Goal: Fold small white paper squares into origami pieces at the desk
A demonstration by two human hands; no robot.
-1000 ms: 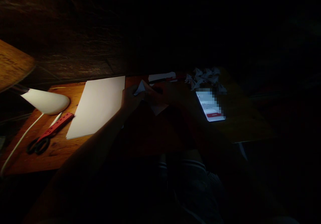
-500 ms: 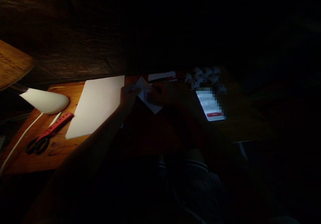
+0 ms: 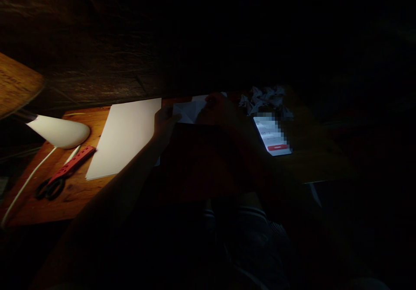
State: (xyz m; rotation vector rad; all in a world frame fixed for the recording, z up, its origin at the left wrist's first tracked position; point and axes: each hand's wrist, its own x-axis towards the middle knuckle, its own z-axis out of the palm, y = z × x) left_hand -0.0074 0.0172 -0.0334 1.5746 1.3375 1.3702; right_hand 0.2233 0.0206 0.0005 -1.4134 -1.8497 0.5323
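Observation:
A small creased sheet of paper [image 3: 187,111] is held up between both hands over the dark middle of the table. My left hand [image 3: 165,123] grips its left side, the thumb lying on the near face. At the paper's right side is my right hand [image 3: 216,108], its fingers closed on the edge; deep shadow hides most of them. Just left of my left hand lies a stack of white paper [image 3: 125,136]. Behind my right hand a white strip of paper [image 3: 199,98] shows in part.
Folded paper figures [image 3: 268,97] cluster at the back right, behind a lit phone [image 3: 273,136]. On the left stand a lamp [image 3: 60,130] and its cord [image 3: 27,184], with scissors in a red cover [image 3: 73,164] beside them. The wooden table [image 3: 69,207] ends near my lap.
The paper has turned from a pointed, diamond-like position to a level, rectangular-looking one. My right hand has moved up a little and to the right. The phone's display has changed.

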